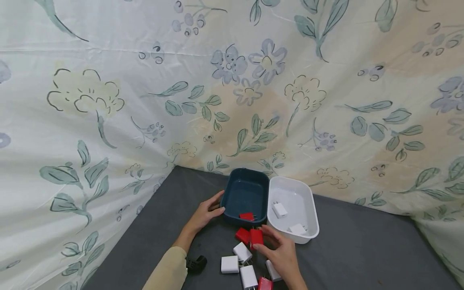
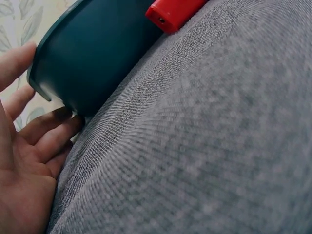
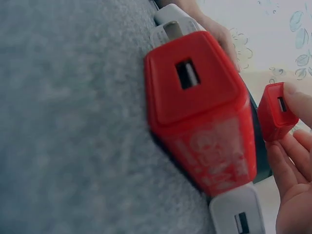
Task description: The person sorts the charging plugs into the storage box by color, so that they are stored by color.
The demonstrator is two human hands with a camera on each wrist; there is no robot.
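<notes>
My right hand pinches a red USB wall charger between thumb and fingers, just in front of the dark blue bin. The right wrist view shows the USB slot of this held charger. My left hand rests against the left side of the blue bin, its fingers touching the outer wall. Inside that bin lies one red charger. Another red charger sits on the table right beside the held one.
A white bin stands against the blue one and holds two white chargers. Several white chargers and a red charger lie nearer on the dark grey cloth. Floral fabric hangs behind. A black strap lies by the left forearm.
</notes>
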